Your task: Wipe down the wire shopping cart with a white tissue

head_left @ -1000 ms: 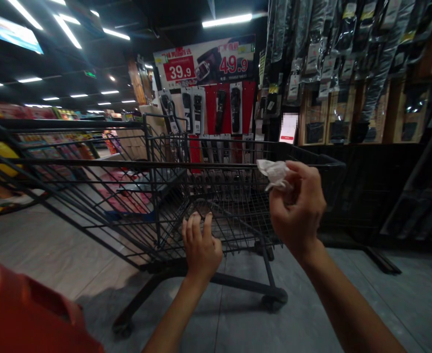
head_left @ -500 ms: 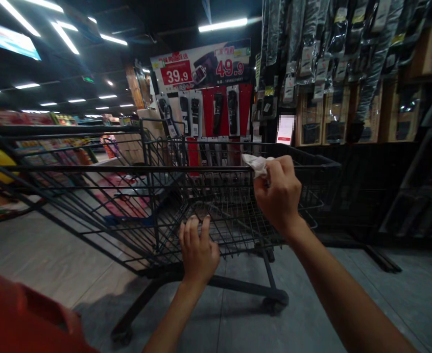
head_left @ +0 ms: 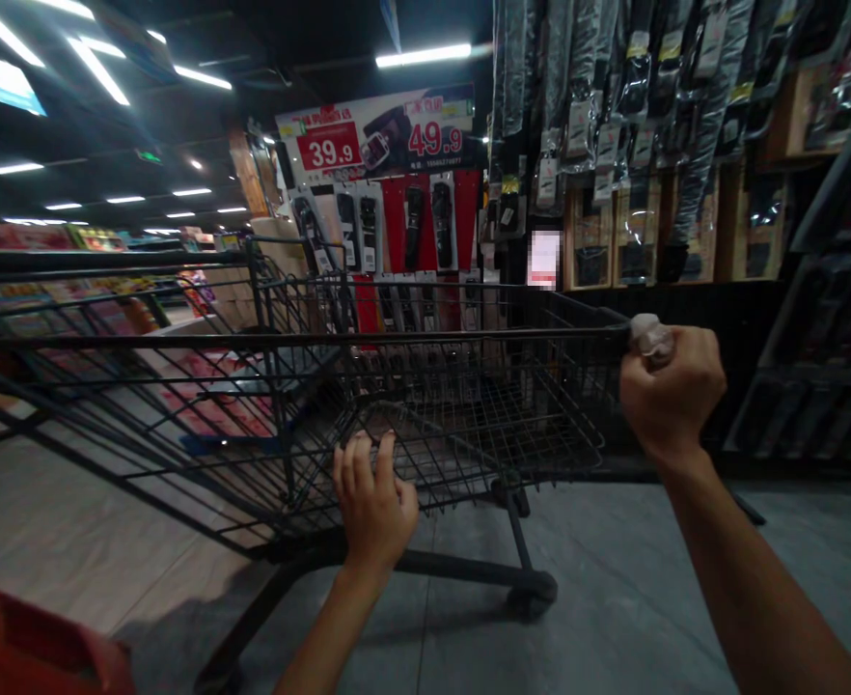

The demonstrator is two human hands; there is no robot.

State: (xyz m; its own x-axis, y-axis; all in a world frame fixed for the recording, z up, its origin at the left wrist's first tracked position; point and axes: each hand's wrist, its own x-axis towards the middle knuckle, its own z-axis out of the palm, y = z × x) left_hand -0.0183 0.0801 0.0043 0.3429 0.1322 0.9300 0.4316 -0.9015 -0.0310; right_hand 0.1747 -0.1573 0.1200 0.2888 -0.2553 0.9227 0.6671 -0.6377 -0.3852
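A black wire shopping cart [head_left: 425, 338] stands in a store aisle, side-on to me. My left hand [head_left: 373, 502] grips the lower edge of its basket, fingers hooked into the mesh. My right hand [head_left: 670, 391] is closed around a crumpled white cloth [head_left: 649, 336] and presses it against the right front corner of the cart's top rim. Only a small wad of the cloth shows above my fist.
A second black cart [head_left: 70, 328] is nested at the left. Belt displays with red price signs [head_left: 378, 135] hang behind the cart, and dark shelving [head_left: 794, 290] stands at the right. Grey tiled floor [head_left: 599, 598] lies below. An orange object [head_left: 27, 647] sits at bottom left.
My right hand slid the cloth rightward along the cart's top rim, from the middle to the right front corner. My left hand kept its hold on the basket's lower edge.
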